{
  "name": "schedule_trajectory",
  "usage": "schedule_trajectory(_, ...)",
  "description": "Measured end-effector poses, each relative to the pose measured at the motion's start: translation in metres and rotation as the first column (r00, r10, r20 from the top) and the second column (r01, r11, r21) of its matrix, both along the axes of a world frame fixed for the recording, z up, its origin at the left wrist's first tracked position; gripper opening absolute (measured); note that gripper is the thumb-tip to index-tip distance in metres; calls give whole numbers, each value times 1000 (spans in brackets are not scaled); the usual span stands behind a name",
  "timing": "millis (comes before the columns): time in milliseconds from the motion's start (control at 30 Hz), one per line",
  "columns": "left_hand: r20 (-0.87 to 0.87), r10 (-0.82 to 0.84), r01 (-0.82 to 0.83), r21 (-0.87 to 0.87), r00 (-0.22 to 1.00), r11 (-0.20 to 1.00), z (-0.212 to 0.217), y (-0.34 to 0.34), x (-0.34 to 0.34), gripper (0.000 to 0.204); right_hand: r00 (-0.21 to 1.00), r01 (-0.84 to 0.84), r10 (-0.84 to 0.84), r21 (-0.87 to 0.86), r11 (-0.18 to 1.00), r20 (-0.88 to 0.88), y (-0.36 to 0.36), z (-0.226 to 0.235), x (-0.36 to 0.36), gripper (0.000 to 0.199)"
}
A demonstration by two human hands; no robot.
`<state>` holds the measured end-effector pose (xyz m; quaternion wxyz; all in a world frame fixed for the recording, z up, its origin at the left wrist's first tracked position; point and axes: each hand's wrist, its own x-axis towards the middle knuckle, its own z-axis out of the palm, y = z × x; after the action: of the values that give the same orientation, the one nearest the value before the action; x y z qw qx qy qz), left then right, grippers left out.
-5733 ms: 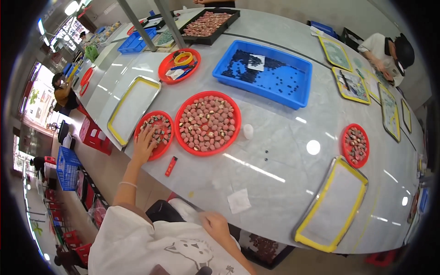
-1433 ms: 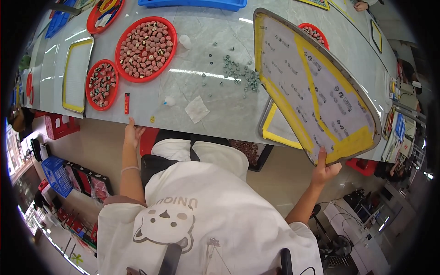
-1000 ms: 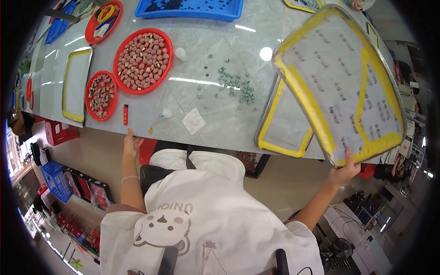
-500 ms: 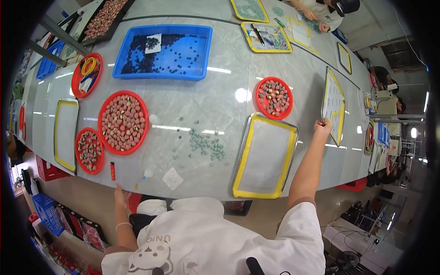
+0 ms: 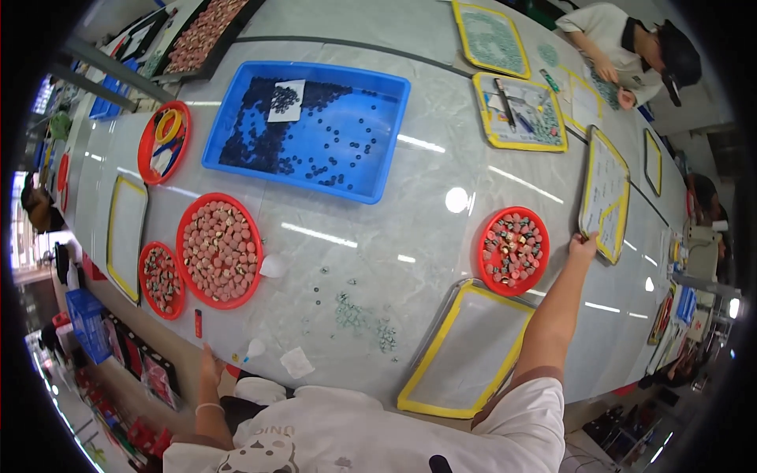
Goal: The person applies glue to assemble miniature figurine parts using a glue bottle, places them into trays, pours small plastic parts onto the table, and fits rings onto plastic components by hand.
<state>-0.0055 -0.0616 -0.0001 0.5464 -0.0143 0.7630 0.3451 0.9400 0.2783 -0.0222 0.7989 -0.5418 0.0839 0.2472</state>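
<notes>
- Right hand (image 5: 582, 247): at 3 o'clock, arm stretched far across the bench (image 5: 410, 236); grip closed on the near lower corner of a yellow-rimmed tray (image 5: 605, 195), tilted up on its edge, seemingly so as to be stood or slid at the far side.
- Left hand (image 5: 210, 369): at 7 o'clock, resting on the bench edge, probably as a brace for the long reach; fingers look loosely spread, nothing held.
- Second yellow-rimmed tray (image 5: 465, 351): at 5 o'clock, flat, empty, near edge overhanging slightly, just beside the reaching forearm.
- Small red round tray (image 5: 514, 251): between the two yellow trays, filled with mixed small parts, close below the right hand.
- Loose greenish small parts (image 5: 356, 314): scattered on bare marble at centre, 6 o'clock.
- Large red round tray (image 5: 219, 250) and smaller one (image 5: 162, 279): at 9 o'clock, packed with pinkish discs.
- Blue bin (image 5: 309, 128): at 11 o'clock, dark small parts spread inside, white slip on top.
- Another person (image 5: 631, 47): at 1 o'clock, working over further yellow trays.
</notes>
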Motion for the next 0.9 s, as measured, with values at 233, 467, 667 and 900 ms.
schedule_trajectory(233,-159,139,-158,-113,977,981,7,-3,10,63,785,89,215,-449,889,581,17,66,-176,33)
schedule_trajectory(467,-196,-12,-6,-90,981,996,12,-8,13,53,-22,-492,618,-546,678,786,32,97,-467,18)
schedule_trajectory(667,-21,-13,14,40,1000,999,26,2,12,53,-37,-720,737,-530,449,675,-34,119,-556,18)
schedule_trajectory(900,-14,-154,155,74,988,985,19,-1,-8,57,-308,-568,723,-729,382,619,-113,84,-581,23)
